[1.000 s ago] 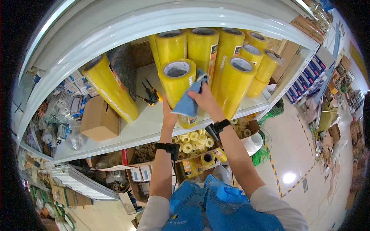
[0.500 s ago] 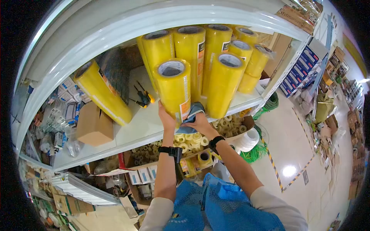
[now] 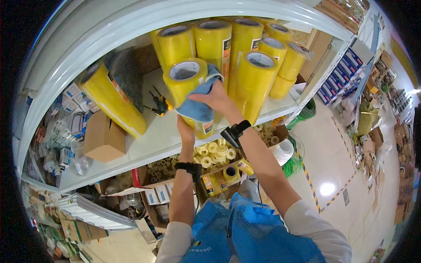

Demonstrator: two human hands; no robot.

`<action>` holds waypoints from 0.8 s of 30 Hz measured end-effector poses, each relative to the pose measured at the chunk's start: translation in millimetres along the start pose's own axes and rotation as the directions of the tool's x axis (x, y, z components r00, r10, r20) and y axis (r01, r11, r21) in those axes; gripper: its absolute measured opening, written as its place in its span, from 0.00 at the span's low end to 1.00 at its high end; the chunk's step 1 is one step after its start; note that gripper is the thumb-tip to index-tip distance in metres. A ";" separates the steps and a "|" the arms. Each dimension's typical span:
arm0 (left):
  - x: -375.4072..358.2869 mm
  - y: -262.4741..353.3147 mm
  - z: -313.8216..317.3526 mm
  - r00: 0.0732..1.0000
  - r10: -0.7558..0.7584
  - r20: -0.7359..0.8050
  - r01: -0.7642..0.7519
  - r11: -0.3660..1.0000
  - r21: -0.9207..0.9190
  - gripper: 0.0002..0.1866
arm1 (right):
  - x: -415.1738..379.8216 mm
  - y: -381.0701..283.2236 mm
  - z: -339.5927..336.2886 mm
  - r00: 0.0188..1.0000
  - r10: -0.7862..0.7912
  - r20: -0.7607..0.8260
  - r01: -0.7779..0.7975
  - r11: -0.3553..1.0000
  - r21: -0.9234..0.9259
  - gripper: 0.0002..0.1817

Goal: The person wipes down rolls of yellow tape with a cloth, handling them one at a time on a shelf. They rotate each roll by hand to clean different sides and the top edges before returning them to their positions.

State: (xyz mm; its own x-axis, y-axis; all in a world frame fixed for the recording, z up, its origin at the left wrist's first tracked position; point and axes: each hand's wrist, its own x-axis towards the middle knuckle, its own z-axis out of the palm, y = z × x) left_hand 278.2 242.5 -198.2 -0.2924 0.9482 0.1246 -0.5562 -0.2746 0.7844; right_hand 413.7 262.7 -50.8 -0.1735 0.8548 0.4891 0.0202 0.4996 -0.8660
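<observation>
A tall stack of yellow packing tape rolls (image 3: 182,85) stands at the front of the shelf, leaning slightly left. Low on its side, my left hand (image 3: 186,130) grips the stack near the orange label. My right hand (image 3: 215,97) is closed on a blue-grey cloth (image 3: 195,109), which lies pressed across the front of the same stack. Part of the cloth also pokes up behind the fingers. Close behind are more yellow tape stacks (image 3: 212,44), and another tape stack (image 3: 256,83) stands to the right.
Further left, a tape stack (image 3: 114,101) leans beside a brown cardboard box (image 3: 104,136). Screwdrivers with yellow-black handles (image 3: 161,106) lie on the white shelf (image 3: 153,144). Below are boxes of small tape rolls (image 3: 215,153). A white spool (image 3: 283,150) and green cord (image 3: 293,164) are at the right.
My right hand has moved up with the cloth, from the stack's lower right onto its front. The stack has tilted and shifted slightly left, with my left hand still low on it.
</observation>
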 end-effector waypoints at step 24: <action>36.6 14.9 -22.5 0.993 -0.116 0.023 0.110 0.979 0.170 0.28 | -82.7 49.2 10.6 0.966 -0.252 0.053 0.253 0.890 -0.380 0.27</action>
State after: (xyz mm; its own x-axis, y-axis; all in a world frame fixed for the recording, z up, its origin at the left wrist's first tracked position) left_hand 241.7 269.5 -195.6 -0.2076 0.9771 0.0469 -0.4443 -0.1369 0.8853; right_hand 418.6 215.1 -135.0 -0.2244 0.6927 0.6854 0.3484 0.7139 -0.6074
